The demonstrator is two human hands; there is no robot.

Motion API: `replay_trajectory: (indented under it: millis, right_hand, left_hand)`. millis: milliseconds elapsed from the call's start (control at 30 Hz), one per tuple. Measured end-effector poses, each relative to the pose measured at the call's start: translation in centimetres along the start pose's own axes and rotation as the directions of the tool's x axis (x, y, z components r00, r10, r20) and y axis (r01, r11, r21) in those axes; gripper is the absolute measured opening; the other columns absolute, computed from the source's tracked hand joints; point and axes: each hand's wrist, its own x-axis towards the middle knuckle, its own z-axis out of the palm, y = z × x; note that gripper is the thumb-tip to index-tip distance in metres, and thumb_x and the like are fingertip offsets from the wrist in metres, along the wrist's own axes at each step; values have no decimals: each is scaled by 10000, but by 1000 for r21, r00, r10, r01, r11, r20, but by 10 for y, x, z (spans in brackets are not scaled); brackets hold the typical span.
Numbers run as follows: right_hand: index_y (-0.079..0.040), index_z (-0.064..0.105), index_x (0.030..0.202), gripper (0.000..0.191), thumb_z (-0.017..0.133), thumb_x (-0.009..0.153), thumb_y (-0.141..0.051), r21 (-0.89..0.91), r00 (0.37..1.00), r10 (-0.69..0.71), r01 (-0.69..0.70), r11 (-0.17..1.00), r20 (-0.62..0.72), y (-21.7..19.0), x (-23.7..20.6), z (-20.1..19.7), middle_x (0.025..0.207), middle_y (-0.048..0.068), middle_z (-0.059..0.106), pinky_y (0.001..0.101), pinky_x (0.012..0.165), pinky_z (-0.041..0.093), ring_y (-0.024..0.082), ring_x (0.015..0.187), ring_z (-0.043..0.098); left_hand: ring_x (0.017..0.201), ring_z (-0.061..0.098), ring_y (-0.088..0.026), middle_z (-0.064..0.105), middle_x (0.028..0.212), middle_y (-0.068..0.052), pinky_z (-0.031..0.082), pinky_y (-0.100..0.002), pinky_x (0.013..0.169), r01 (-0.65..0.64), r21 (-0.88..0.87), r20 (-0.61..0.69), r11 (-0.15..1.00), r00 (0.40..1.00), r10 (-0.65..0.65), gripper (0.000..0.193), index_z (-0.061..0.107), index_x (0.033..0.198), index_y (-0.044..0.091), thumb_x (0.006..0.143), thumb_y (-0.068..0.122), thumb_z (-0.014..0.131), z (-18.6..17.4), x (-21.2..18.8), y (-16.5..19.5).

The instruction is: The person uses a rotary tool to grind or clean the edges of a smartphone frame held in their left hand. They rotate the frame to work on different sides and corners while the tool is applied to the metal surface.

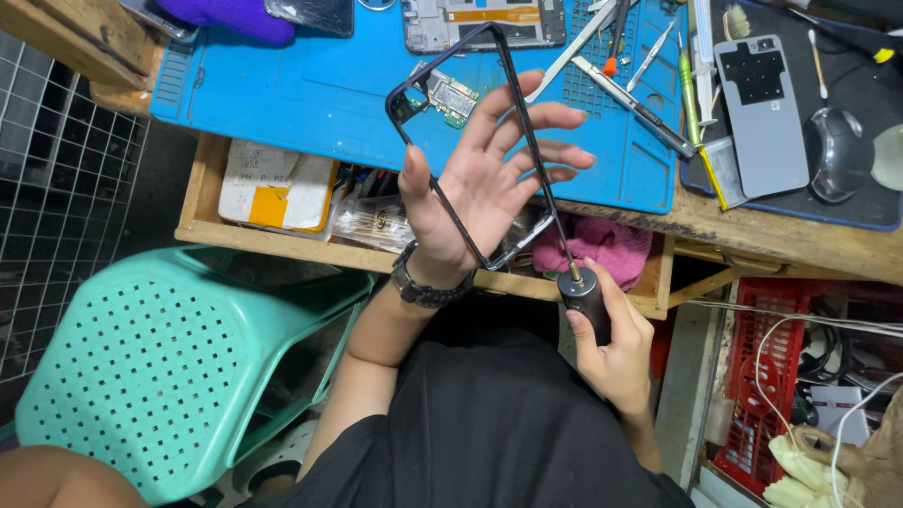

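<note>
Centrally, a black phone frame point(475, 141) is being held up above the desk edge, propped on the spread fingers and thumb of the left hand point(480, 183), which is open inside it. A dark cylindrical tool point(585, 299) is being gripped by the closed right hand point(611, 353), its thin tip being laid along the frame's right rail. For clean work, the frame is best being braced steadily and the tip being kept flat to the rail, judging by the angle. Behind, a blue work mat point(320, 89) is carrying a circuit board point(450, 97) and tweezers point(632, 99); a teal stool point(160, 367) is standing to the left.
</note>
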Motion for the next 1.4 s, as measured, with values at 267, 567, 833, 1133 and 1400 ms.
replay_trajectory:
  millis: [267,567,833,1133,1400]
  right_hand:
    - [-9,595,1388,483,723,932,-106,-24,999,35,-36,999,-31,3,-4,-9,1177,209,728,353,948,550,300,1096,741]
    - [-23,603,1373,458,716,934,-90,-16,997,73,-74,997,-31,9,-5,-9,1116,193,737,343,909,557,274,1038,753]
    - [-23,600,1374,453,715,945,-112,-21,998,61,-61,998,-9,11,-4,-6,1089,188,734,334,884,552,261,999,747]
    - [-28,604,1364,463,722,927,-122,-21,996,93,-93,995,-1,10,-1,-6,957,159,722,321,791,549,216,850,727]
    - [-39,608,1363,468,720,916,-118,-21,993,121,-121,992,-5,4,-10,-5,932,152,724,315,782,546,210,820,719]
  left_hand:
    - [1292,558,-353,482,1456,-247,397,-430,1145,54,-20,-54,998,997,-55,1082,248,1641,23,953,849,368,7,-4,-12]
    - [1272,573,-353,524,1411,-242,388,-447,1176,74,14,-80,997,994,-73,1046,292,1620,21,976,845,302,9,-5,-20]
    - [1254,575,-313,549,1454,-244,414,-415,1108,124,92,-123,988,986,-112,1037,306,1612,32,975,847,249,5,-8,-17]
    - [1295,582,-307,546,1462,-239,419,-413,1103,128,151,-120,980,987,-110,1022,323,1596,33,968,838,269,11,-7,-11]
    - [1314,540,-299,540,1486,-226,388,-421,1143,110,135,-102,985,990,-96,993,330,1599,40,984,818,285,14,-16,-8]
